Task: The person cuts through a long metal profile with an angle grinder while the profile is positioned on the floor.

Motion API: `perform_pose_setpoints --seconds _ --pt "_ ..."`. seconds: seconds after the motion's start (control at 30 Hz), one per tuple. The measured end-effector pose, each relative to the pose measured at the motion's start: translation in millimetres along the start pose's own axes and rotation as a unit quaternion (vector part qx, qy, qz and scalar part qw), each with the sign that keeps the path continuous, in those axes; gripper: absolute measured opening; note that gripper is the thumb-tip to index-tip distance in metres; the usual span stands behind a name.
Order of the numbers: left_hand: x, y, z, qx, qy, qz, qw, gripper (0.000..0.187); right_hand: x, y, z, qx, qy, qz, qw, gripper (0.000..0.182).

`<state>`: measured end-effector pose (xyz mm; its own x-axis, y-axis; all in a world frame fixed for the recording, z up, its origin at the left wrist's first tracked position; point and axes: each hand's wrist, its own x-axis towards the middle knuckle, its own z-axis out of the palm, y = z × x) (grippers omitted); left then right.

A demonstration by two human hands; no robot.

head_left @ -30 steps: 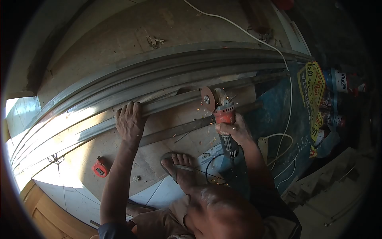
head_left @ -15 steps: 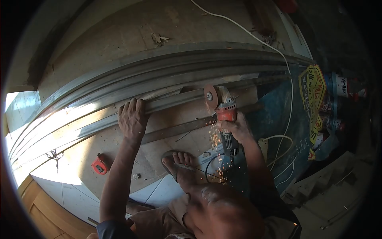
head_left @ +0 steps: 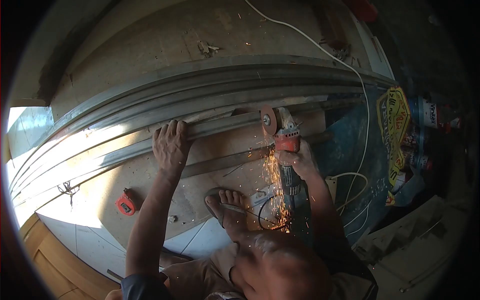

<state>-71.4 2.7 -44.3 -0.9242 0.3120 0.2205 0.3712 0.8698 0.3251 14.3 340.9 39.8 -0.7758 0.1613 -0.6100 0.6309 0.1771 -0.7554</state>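
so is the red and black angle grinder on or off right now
On: orange sparks stream down from the reddish-brown cutting disc at the metal bar.

Left hand (head_left: 171, 149) palm down, fingers (head_left: 171, 128) curled, right hand (head_left: 300, 159) clenched, arms (head_left: 325, 207) extended

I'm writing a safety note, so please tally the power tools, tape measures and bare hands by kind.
Power tools: 1, angle grinder
Tape measures: 1, red tape measure
Bare hands: 2, left hand and right hand
Total: 4
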Motion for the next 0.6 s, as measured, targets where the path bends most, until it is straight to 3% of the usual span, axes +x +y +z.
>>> perform_pose_setpoints --seconds 0.6 --pt "-0.7 -2.2 1.2 -0.005 -0.006 -0.001 1.0 0.04 7.7 -11.3 7.6 -0.019 0.033 -0.038 0.999 0.047"
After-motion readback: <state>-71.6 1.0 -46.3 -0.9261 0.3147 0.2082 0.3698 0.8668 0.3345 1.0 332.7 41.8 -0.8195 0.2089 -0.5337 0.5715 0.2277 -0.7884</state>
